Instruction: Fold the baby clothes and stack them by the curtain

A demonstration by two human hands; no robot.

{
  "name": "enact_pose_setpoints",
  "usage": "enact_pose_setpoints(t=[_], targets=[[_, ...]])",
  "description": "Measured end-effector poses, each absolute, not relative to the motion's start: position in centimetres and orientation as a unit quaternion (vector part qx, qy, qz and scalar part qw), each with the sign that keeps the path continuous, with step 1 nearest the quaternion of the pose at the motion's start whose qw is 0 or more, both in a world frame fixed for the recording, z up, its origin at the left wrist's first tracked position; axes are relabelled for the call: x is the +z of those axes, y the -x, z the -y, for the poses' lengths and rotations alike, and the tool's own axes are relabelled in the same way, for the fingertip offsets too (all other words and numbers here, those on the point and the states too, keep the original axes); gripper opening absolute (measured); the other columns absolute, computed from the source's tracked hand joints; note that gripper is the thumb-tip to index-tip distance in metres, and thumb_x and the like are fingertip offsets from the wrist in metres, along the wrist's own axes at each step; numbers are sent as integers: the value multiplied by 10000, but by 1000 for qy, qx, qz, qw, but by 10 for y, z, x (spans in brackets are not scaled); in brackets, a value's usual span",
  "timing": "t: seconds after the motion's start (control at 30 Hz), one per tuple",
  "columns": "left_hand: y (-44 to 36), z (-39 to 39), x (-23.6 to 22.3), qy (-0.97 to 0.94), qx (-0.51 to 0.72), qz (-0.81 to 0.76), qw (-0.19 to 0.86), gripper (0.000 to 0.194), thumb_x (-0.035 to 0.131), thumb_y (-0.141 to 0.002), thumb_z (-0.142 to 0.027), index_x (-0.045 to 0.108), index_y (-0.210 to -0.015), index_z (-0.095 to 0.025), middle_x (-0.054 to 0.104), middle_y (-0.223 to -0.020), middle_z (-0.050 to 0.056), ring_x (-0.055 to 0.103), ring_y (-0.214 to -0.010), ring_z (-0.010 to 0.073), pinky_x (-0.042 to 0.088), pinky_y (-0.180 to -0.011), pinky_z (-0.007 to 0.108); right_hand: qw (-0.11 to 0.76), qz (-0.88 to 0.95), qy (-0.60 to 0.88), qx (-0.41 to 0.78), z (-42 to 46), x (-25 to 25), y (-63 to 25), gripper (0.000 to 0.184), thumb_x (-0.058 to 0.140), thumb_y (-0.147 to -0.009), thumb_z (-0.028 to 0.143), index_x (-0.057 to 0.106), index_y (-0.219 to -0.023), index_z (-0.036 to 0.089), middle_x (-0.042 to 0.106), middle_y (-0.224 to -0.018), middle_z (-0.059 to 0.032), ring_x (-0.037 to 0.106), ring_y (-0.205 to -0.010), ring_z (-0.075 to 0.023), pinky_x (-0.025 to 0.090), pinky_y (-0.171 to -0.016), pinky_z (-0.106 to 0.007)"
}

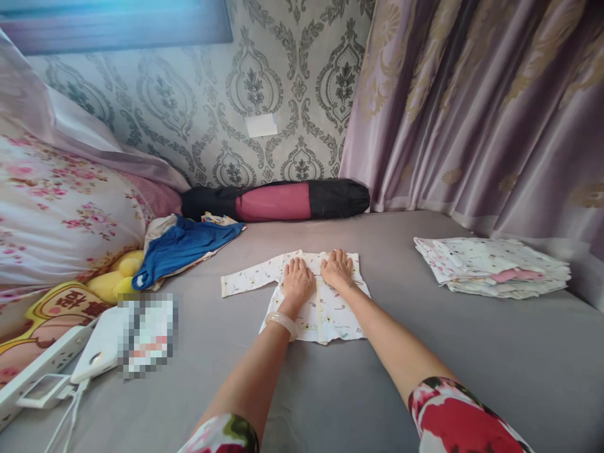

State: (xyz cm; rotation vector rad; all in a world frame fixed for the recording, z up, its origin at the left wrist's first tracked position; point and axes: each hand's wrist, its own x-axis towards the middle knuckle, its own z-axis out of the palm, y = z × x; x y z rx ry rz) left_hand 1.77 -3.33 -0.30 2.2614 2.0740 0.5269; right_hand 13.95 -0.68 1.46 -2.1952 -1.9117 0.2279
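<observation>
A small white baby shirt (pixel 309 318) with a tiny coloured print lies flat on the grey bed sheet, its front placket facing up. Its left sleeve stretches out to the left; the right sleeve does not show, and I cannot tell whether it is tucked under. My left hand (pixel 298 280), with a pale bangle (pixel 282 324) at the wrist, rests palm down on the upper left of the shirt, fingers stretched out. On the upper right, near the shoulder, my right hand (pixel 338 270) lies flat too. Neither hand grips anything.
A stack of folded printed clothes (pixel 495 267) sits at the right. Blue clothing (pixel 189 242) lies left, beside a yellow plush toy (pixel 116 277). Nearer are a power strip (pixel 44 368) and a white device (pixel 101 340) with cables. A black and pink rolled bag (pixel 274 201) lies along the wall.
</observation>
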Motion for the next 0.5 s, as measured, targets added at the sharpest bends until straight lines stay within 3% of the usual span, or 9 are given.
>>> enact_pose_setpoints(t=[0.13,0.33,0.5], targets=[[-15,34,0,-727,160,-666,31,516,303,-940,-264,459,-1390,-64,426,-1489,191,322,-1416,300,221,-1165,480,154,721,670,86,5,19,-122,551,264,-977,290,360,-1479,83,272,-1581,-139,196,-1466,-241,120,-1185,-422],[-10,31,4,-757,90,-643,78,651,372,-927,-295,246,-1515,-45,234,-1585,179,186,-1473,308,157,-1194,464,198,782,564,177,5,28,-99,539,152,-1016,325,416,-1455,158,376,-1543,-56,261,-1445,-152,167,-1181,-324],[-7,26,-6,-755,137,-638,67,636,363,-925,-280,256,-1510,-55,298,-1562,181,238,-1456,293,187,-1187,448,188,772,558,239,-2,29,-97,591,79,-1028,374,439,-1445,160,434,-1507,-51,342,-1407,-135,202,-1166,-285]])
